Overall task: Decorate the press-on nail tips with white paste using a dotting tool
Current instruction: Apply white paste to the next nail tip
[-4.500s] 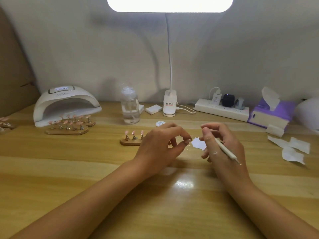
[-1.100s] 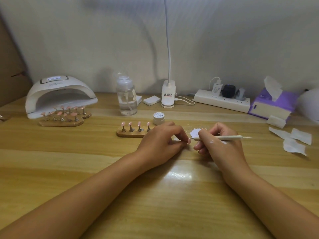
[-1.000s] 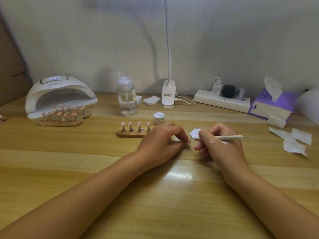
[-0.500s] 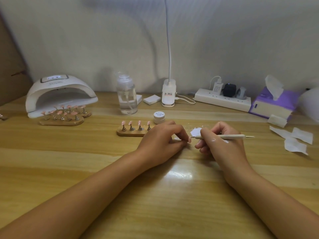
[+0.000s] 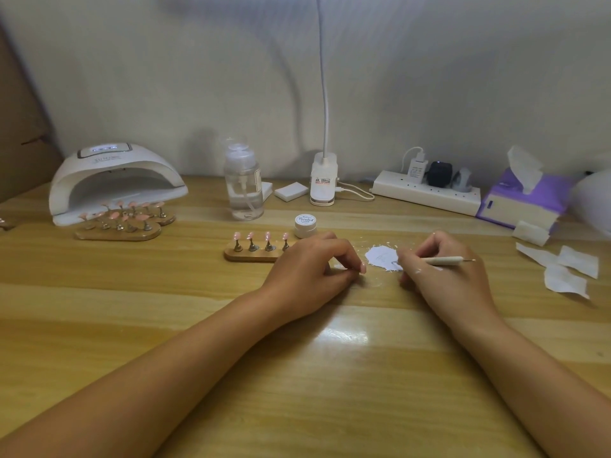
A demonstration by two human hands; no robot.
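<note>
While your right hand [image 5: 443,271] pinches the dotting tool [image 5: 444,259] with one end at the white paste [image 5: 380,254] on the table [image 5: 297,375], your left hand [image 5: 314,269], just left of the paste, is curled thumb to forefinger, and I cannot tell whether it holds anything. Overload the tool and a dot may blob, or your right hand may smear the paste; the nail tips [image 5: 267,236] stand farther left of it. The jar [image 5: 305,225] behind the paste reads "Painted".

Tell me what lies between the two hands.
In the head view, a white paste patch lies on the table between the left hand and the right hand, which grips the dotting tool.
</note>
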